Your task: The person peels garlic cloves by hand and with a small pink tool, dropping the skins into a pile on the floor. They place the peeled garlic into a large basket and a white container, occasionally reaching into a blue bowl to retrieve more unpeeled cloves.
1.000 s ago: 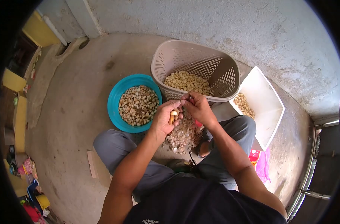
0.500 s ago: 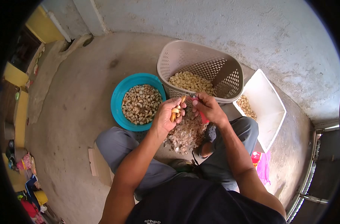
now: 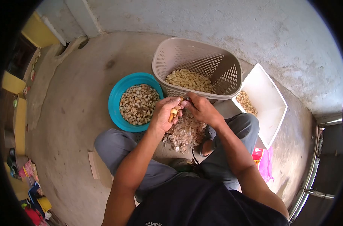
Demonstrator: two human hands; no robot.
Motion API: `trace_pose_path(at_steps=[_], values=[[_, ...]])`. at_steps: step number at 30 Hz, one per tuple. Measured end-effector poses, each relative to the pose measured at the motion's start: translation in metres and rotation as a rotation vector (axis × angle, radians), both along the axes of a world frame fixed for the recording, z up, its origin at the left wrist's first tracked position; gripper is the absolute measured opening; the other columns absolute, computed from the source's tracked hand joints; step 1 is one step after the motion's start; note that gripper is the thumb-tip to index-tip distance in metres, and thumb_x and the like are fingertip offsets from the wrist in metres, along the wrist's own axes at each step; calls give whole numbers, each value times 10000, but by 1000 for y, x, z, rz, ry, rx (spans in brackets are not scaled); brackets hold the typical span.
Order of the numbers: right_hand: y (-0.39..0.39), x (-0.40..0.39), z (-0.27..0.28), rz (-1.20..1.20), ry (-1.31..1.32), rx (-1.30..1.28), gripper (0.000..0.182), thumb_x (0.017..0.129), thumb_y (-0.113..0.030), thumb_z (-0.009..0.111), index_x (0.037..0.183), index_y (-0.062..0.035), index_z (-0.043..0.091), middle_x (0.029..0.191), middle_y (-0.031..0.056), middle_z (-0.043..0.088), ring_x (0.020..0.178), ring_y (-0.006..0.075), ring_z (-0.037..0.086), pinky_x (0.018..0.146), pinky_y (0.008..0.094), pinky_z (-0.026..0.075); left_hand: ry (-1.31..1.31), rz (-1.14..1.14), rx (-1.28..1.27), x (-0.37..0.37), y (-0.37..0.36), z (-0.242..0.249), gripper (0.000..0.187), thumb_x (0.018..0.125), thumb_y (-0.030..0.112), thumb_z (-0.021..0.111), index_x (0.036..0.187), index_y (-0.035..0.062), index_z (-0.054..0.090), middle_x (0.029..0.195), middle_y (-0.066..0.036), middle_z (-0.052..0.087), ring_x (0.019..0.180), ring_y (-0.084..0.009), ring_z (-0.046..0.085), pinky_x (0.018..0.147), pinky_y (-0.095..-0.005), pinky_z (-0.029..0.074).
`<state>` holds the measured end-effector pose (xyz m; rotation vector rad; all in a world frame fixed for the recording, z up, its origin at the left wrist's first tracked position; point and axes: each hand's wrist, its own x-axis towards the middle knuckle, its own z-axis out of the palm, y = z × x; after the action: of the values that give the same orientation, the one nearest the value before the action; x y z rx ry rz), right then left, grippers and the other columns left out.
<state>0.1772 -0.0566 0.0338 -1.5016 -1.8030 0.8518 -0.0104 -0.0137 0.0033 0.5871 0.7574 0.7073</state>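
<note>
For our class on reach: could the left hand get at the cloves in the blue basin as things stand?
Probably yes: the left hand sits close to the blue basin, whose open top leaves the cloves uncovered. The hand's grip seems occupied by something small, which may hinder picking.

Loose brown papery peelings (image 3: 184, 136) in front, as I watch remotely
Behind them I have the oval taupe perforated plastic basket (image 3: 194, 51); left, the round turquoise plastic basin (image 3: 115, 101); right, the angular white box (image 3: 268, 98); small curved cream-to-brown cloves (image 3: 188, 80) inside all three.
</note>
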Motion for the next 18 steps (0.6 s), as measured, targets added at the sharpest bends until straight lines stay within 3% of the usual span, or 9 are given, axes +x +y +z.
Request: trace_pose_path(at_steps=[15,18], values=[[1,2,5,-28,-108,-10,380,984,-341,646,977,36,596,848,280,658,839,473,647,715,509,493,46,-4,48,1,1,3,151,988,137,635,1048,-1,650,807,-78,655,605,-134,649,361,-223,428],[0,0,2,-30,-149,7,385,996,-340,628,963,42,593,846,292,653,846,489,641,718,520,493,51,34,59,1,0,-1,173,960,144,689,1022,-17,672,780,-96,658,572,-155,646,345,-234,413]])
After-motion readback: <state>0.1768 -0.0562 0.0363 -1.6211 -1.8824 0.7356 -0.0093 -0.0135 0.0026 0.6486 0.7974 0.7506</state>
